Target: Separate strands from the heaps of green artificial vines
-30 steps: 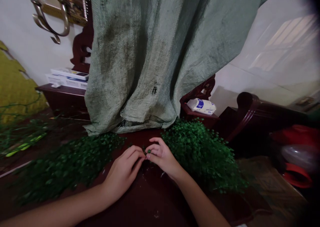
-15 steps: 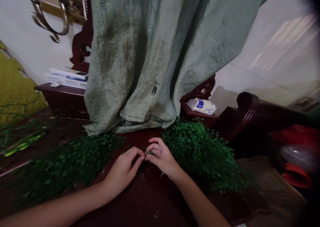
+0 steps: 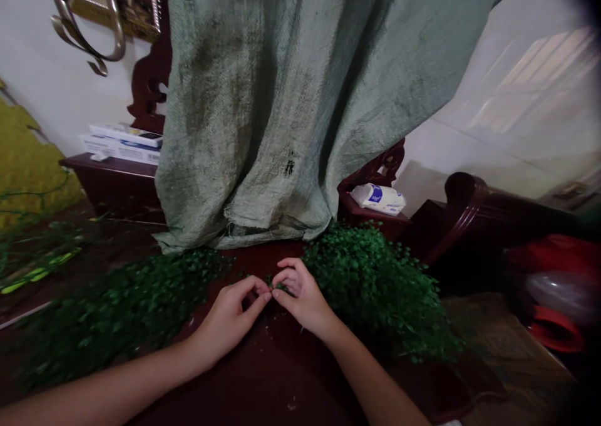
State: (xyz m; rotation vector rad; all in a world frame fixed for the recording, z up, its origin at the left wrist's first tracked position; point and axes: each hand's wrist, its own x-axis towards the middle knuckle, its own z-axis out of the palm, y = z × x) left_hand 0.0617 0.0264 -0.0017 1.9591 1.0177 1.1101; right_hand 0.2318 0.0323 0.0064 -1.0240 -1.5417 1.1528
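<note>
My left hand (image 3: 235,310) and my right hand (image 3: 303,301) meet fingertip to fingertip over the dark red tabletop (image 3: 253,376). Thumb and index finger are pinched on each hand. A tiny green sprig (image 3: 280,286) shows at the right fingers; the left fingertips close on its end, mostly hidden. To the right lies a heap of small-leaved green foliage (image 3: 370,288), close beside my right hand. A second heap of foliage (image 3: 117,310) spreads left, beyond my left forearm. I cannot tell whether the leaves are real or artificial.
A grey-green woven sack (image 3: 282,113) hangs down to the table's far edge. White boxes (image 3: 122,147) stand on a ledge at left; a tissue pack (image 3: 379,198) lies at right. Yellow-green strips (image 3: 42,270) lie far left. Red items (image 3: 554,257) are at right.
Both hands stay pinched together, with the fingertips slightly closer and less of the sprig showing. The view has shifted a little.
</note>
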